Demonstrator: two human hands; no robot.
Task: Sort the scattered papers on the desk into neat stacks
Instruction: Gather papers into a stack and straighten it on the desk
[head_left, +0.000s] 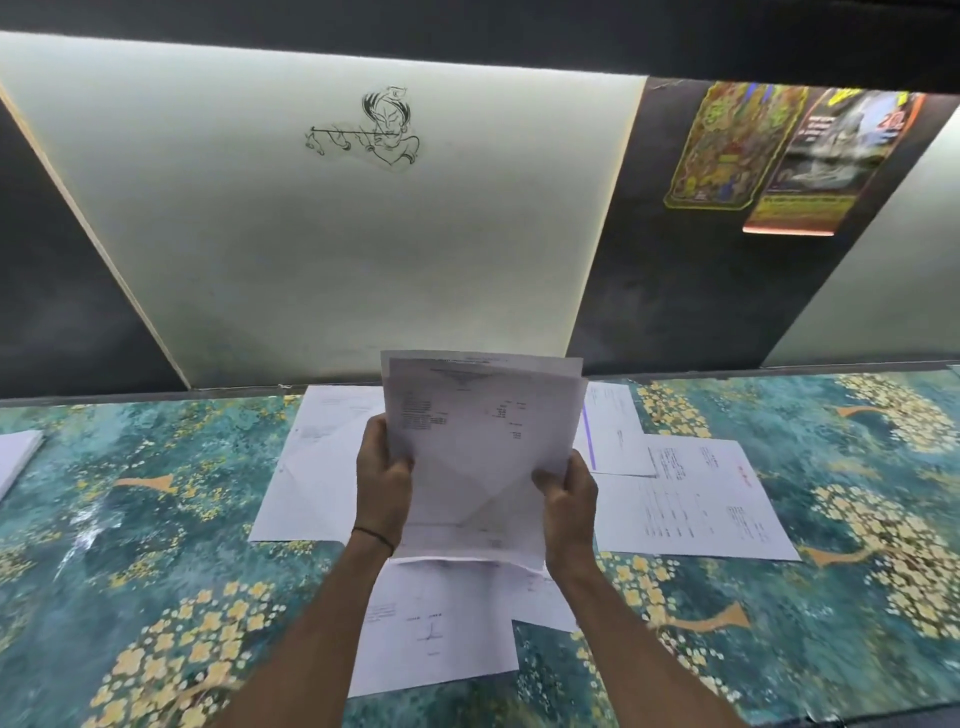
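My left hand (384, 467) and right hand (569, 493) each pinch a side edge of the held sheets (483, 457), upright between my fingers, probably to square their edges; loose papers (701, 504) lie on the desk (156, 519) beneath and beside my fingers.

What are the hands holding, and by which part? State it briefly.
A sheaf of printed papers, held up: the left hand grips its left edge, the right hand its right edge, both low down.
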